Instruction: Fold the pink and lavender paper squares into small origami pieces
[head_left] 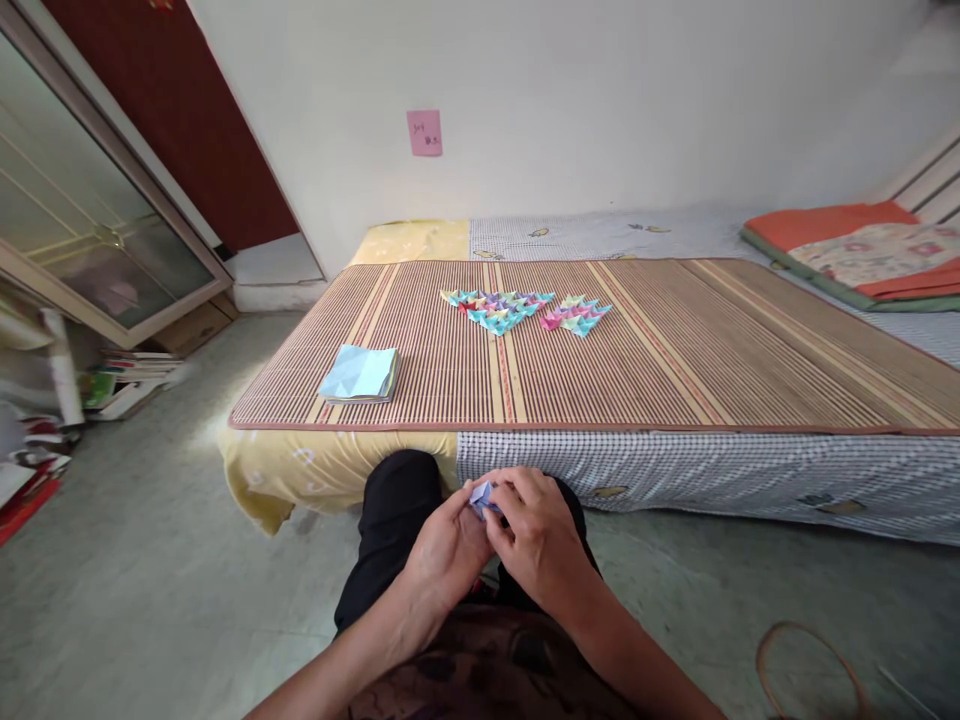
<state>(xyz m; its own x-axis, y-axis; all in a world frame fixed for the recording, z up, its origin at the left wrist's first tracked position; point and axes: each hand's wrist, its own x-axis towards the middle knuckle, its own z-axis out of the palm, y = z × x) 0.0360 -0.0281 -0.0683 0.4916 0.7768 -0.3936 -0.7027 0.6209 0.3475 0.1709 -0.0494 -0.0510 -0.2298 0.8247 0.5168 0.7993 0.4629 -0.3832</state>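
A small folded piece of bluish-purple origami paper [481, 497] is held between my two hands, above my lap. My left hand [452, 540] supports it from the left, with the thumb at its edge. From the right, the bent fingers of my right hand [529, 520] press on it and cover part of it. Beyond my knees, on the striped mat, lie a larger group of folded paper pieces [499, 310] in several colours and a smaller group of folded paper pieces [576, 314]. To their left sits a stack of square paper [360, 373], light blue on top.
The striped bamboo mat [420, 400] covers a bed with a yellow and checked sheet [675, 480]. Folded orange bedding [862, 250] rests at the back right. A pink note [425, 133] is on the wall. Books [135, 375] stand on the floor at left.
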